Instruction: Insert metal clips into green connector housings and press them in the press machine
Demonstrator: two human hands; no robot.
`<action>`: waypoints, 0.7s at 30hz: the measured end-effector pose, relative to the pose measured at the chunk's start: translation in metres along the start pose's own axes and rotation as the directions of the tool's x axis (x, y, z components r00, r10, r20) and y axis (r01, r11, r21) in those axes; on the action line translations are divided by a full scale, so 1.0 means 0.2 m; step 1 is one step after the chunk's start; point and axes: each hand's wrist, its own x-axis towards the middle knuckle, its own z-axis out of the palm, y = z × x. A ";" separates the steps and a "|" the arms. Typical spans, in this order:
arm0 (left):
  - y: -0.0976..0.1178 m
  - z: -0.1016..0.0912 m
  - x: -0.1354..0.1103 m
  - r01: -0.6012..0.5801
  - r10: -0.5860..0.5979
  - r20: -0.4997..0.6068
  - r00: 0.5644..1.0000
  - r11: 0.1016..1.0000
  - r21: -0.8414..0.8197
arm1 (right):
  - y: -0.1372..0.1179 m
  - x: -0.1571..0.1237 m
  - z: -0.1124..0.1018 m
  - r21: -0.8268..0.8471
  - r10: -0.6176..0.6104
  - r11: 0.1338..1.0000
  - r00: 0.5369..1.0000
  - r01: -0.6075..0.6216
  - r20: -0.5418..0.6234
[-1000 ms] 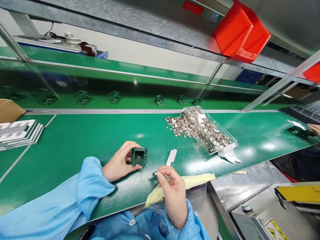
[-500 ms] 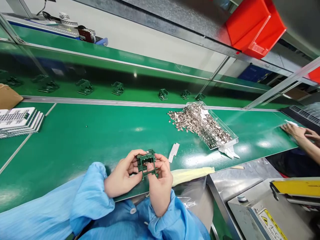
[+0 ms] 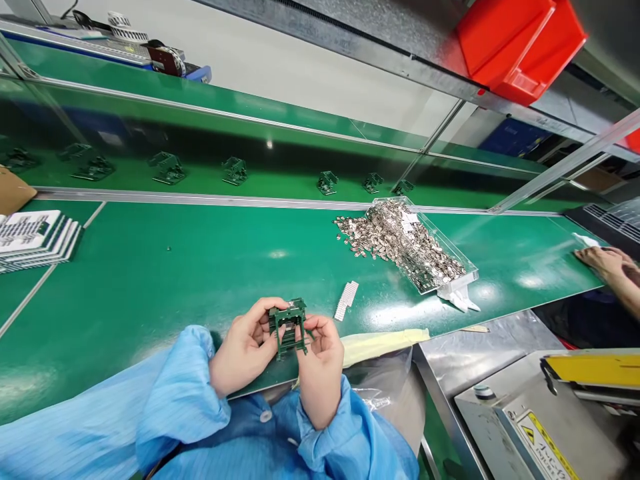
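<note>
Between my two hands, just above the near edge of the green bench, is a small dark-green frame-like part, perhaps a circuit board frame, with an open middle. My left hand grips its left side, thumb in front and fingers behind. On the right side, my right hand pinches it between thumb and fingers. Beyond my right hand lies a small block of white pieces in rows. A clear tray of small silvery metal pieces stands farther back, with many spilled to its left.
Several similar green parts stand on the conveyor behind the bench's metal rail. White-and-green panels are stacked at left. A yellow strip lies along the near edge. Another person's hand rests at far right. A red bin sits overhead.
The green part has turned slightly in my hands, and my right thumb has moved from its middle to its right side. The other person's hand has shifted a little to the right.
</note>
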 end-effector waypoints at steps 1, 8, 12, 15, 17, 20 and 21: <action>0.00 0.00 0.00 0.009 -0.009 -0.014 1.000 1.000 -0.003 | 0.00 0.01 0.00 0.029 0.013 0.999 1.000 -0.013 0.003; 0.04 -0.04 0.01 0.068 -0.077 -0.109 0.991 0.994 -0.088 | 0.02 0.02 0.08 0.145 0.088 0.985 0.995 -0.093 0.036; 0.04 -0.17 -0.02 0.083 -0.106 -0.163 0.981 0.987 -0.139 | 0.07 0.06 0.19 0.098 0.117 0.987 0.984 -0.130 0.132; 0.03 -0.41 -0.05 0.067 -0.109 -0.289 0.951 0.986 -0.154 | 0.10 0.16 0.33 -0.083 0.158 0.987 0.931 -0.138 0.329; 0.02 -0.62 -0.05 0.021 -0.094 -0.477 0.874 0.987 -0.157 | 0.11 0.27 0.45 -0.233 0.145 0.971 0.887 -0.043 0.439; 0.01 -0.91 -0.02 -0.102 -0.047 -0.739 0.672 0.982 -0.156 | 0.15 0.44 0.70 -0.407 0.024 0.877 0.823 0.256 0.568; 0.01 -0.99 0.00 -0.146 -0.035 -0.781 0.623 0.976 -0.161 | 0.16 0.49 0.79 -0.451 -0.011 0.816 0.791 0.361 0.612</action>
